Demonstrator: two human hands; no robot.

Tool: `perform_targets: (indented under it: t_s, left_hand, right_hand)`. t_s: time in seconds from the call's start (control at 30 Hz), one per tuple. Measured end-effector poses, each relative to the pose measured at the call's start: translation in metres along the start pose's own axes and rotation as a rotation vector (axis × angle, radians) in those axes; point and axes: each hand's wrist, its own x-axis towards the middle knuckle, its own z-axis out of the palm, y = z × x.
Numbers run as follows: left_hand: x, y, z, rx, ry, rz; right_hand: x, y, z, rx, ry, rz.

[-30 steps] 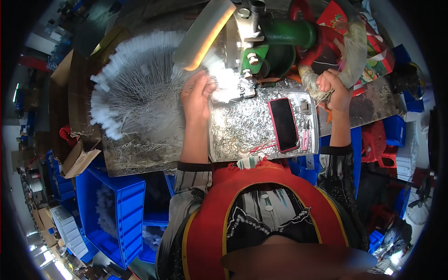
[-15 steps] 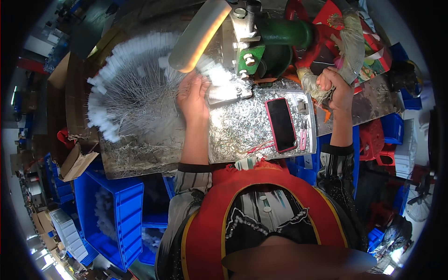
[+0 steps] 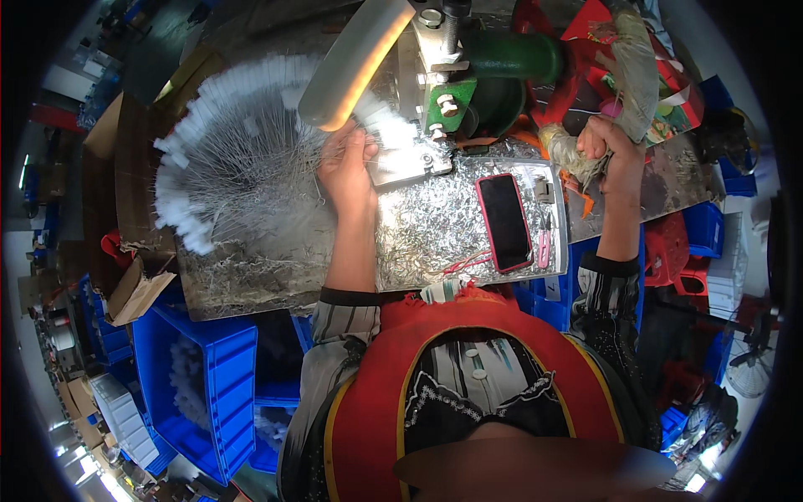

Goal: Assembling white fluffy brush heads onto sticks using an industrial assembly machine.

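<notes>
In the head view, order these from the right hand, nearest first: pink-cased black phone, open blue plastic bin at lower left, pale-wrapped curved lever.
1. Pale-wrapped curved lever: at the right hand.
2. Pink-cased black phone: to its left.
3. Open blue plastic bin: lower left.

A lit lamp [image 3: 355, 67] shone over your worn table [image 3: 251, 284]; red stools [image 3: 666, 244] and a fan [image 3: 747, 374] stood to your right. Dark floor [image 3: 171, 48] showed ahead on your left, and bright light [image 3: 109, 484] glared behind you, leftward.
</notes>
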Motion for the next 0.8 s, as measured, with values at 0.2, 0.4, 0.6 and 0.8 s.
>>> perform_targets:
  t_s: [0.2,0.4,0.6,0.8]
  left_hand:
    - [0.003,0.0,0.0,-0.088,-0.011,0.0]
    - [0.005,-0.003,-0.008,-0.152,0.055,-0.018]
    - [0.004,-0.001,0.0,-0.112,0.107,-0.02]
    - [0.006,-0.004,-0.002,-0.127,0.098,-0.012]
  right_hand:
    - [0.004,0.063,-0.01,-0.02,-0.136,-0.35]
    - [0.0,0.011,-0.002,0.047,-0.009,-0.008]
    - [0.001,0.008,-0.004,0.034,0.019,0.015]
    - [0.003,0.012,-0.006,0.048,-0.031,-0.053]
